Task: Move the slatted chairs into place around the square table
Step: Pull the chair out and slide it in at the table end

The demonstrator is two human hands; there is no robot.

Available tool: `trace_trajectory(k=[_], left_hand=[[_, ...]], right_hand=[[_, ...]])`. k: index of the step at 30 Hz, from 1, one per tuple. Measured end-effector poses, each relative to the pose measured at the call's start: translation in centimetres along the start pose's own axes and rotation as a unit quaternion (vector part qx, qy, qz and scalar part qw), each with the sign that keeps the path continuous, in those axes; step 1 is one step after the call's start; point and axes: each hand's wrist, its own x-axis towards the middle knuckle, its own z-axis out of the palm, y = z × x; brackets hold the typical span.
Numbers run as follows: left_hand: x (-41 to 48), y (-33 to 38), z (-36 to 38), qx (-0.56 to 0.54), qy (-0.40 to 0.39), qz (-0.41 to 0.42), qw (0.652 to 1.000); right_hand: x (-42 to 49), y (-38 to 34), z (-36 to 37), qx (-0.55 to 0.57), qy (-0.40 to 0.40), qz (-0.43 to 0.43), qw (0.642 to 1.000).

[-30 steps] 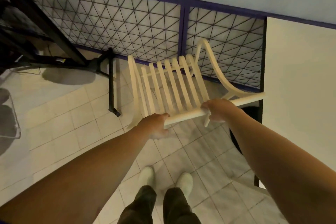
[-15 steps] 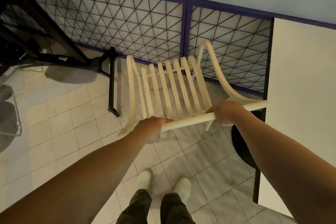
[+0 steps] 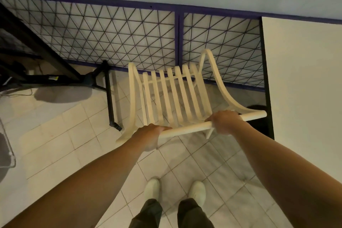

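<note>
Cream-coloured wood slats make up the chair (image 3: 172, 96) that we hold in front of us, over a pale tiled floor (image 3: 61, 135). Our left hand (image 3: 149, 135) is wrapped around the round top rail (image 3: 187, 129) near its left end, and our right hand (image 3: 224, 122) is clenched around the same rail nearer its right end, the knuckles facing up. The chair's slats run away from us toward a blue-framed wire mesh fence (image 3: 114, 37) along the far side, and a curved side piece (image 3: 218, 79) rises on the chair's right. We cannot tell whether the chair's legs touch the floor. Just to the right of the chair stands the white tabletop (image 3: 303, 83) with its dark edge, and the right end of the rail lies almost against that edge. A dark round base (image 3: 257, 116) shows on the floor beneath the tabletop. To the left, a black metal frame (image 3: 109, 94) stands on the tiles. Below, our white shoes (image 3: 198, 190) and dark trousers (image 3: 148, 214) are in view.
</note>
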Motion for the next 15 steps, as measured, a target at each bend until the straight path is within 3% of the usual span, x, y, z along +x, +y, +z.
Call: trace_trajectory(k=[15], left_hand=[[-1.7,-9.1,-1.5,0.066,-0.04,0.057,0.995]], right_hand=[[-2.5,-10.2,2.2,0.088,-0.002,0.077,0.993]])
